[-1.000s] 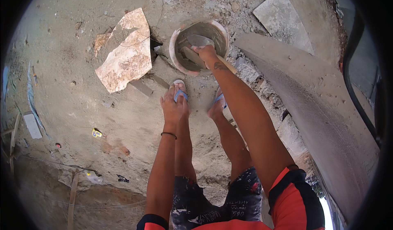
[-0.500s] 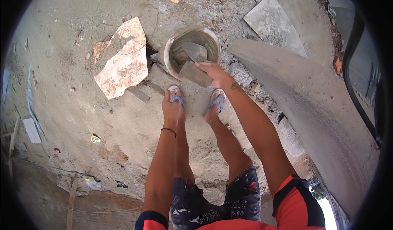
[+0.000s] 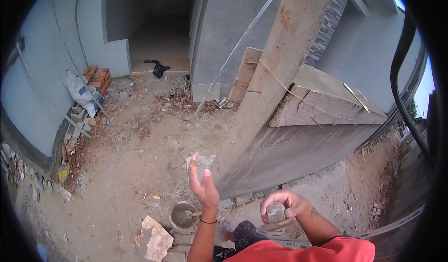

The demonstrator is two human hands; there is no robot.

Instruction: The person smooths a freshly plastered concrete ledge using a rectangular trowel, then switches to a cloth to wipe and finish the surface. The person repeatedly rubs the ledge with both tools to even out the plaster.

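Observation:
My left hand (image 3: pixel 203 182) is raised with fingers stretched upward and holds nothing. To its right, my right hand (image 3: pixel 285 205) is curled, fingertips and thumb pointing down onto what looks like a small flat board (image 3: pixel 278 225), seen nearly edge-on. Below and left of my left hand, a round bucket (image 3: pixel 172 219) stands on the ground with grey mortar inside. A trowel lies in it, its wooden handle (image 3: pixel 196 213) over the rim. Beyond my hands runs a low, smooth-plastered wall (image 3: pixel 298 154).
A wide plank (image 3: pixel 275 52) leans along the wall's end, beside rough boards with nails. A thin pole (image 3: pixel 238 45) slants to the ground. A broken pale slab (image 3: pixel 155 239) lies by the bucket. Bricks (image 3: pixel 98 77) and a white sack (image 3: pixel 81 91) stand at far left, near a doorway (image 3: pixel 149 24).
The view has lifted from the ground to the wall and building. My left hand has come up from beside my foot; my right hand has moved away from the bucket with the board.

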